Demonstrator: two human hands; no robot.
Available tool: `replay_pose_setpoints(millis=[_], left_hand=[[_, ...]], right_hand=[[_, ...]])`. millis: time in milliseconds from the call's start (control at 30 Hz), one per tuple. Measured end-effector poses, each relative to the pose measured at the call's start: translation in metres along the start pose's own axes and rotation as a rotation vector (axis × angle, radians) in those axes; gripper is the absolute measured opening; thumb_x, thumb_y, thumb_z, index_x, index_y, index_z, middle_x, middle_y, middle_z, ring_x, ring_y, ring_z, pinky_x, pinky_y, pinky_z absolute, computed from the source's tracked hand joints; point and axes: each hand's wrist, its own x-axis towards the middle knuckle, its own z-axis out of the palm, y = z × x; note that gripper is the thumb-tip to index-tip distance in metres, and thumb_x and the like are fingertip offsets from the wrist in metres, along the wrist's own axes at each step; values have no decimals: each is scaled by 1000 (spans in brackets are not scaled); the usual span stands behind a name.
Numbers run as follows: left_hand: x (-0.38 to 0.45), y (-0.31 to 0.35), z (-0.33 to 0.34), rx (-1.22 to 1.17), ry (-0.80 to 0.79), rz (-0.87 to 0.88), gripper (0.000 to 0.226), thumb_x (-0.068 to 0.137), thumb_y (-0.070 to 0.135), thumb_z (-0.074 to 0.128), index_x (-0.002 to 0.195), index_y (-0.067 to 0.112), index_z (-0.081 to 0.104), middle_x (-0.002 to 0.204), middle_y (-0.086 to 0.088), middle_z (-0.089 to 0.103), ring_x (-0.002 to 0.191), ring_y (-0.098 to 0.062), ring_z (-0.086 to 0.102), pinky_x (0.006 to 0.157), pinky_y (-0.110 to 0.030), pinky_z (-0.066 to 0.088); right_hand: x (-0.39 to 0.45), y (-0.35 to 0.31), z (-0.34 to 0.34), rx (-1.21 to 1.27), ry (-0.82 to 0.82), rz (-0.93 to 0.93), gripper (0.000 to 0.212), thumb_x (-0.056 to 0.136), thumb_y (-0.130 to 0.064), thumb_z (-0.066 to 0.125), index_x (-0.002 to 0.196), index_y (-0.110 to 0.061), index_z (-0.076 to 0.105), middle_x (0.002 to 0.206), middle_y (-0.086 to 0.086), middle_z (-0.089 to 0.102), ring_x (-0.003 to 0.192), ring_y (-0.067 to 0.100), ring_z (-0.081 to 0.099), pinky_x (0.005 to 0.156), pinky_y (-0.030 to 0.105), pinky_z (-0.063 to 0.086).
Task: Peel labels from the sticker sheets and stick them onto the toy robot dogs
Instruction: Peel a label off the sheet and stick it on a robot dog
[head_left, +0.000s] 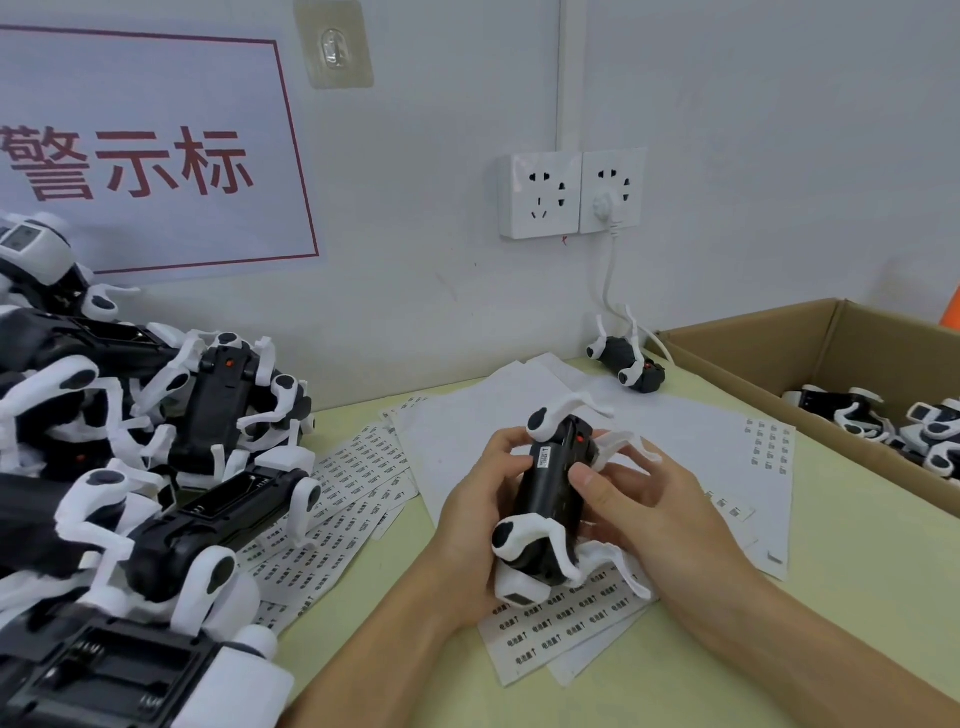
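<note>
Holding one toy robot dog (551, 499) belly-up over the bench (857, 582): left hand (480, 512) is gripping its left flank with curled fingers, right hand (641, 506) is curling round the other side, thumb pressing the black belly beside a small white label (543, 457). Sticker sheets (353, 486) are lying just beneath and left. More dogs are piled far left (156, 447), others sitting in the cardboard box (769, 358) at right.

Black-white toy robot dog (550, 499) belly-up, small label (544, 457) stuck on underside; sticker sheets (343, 499) scattered flat beneath.
</note>
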Motion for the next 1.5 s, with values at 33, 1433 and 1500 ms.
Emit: replay_pose_setpoints(millis=[33, 1433, 1500], left_hand=[[-1, 0, 1, 14, 10, 3, 22, 96, 22, 49, 112, 22, 64, 106, -18, 64, 90, -35, 55, 73, -38, 48], [-3, 1, -1, 89, -18, 141, 18, 85, 28, 68, 99, 18, 67, 99, -24, 71, 79, -38, 69, 68, -41, 59], [-3, 1, 1, 83, -21, 148, 19, 85, 29, 66, 101, 20, 70, 102, -23, 70, 84, -39, 68, 71, -42, 58]], right_hand=[[0, 0, 0, 6, 15, -9, 23, 90, -18, 68, 113, -14, 66, 101, 9, 77, 91, 28, 75, 73, 33, 60], [0, -6, -3, -189, 132, -22, 13, 90, -11, 69, 96, -23, 72, 94, -4, 77, 71, 17, 70, 64, 31, 51], [1, -6, -4, -155, 142, 1, 14, 91, -10, 68, 97, -22, 72, 95, -2, 78, 75, 18, 71, 65, 31, 53]])
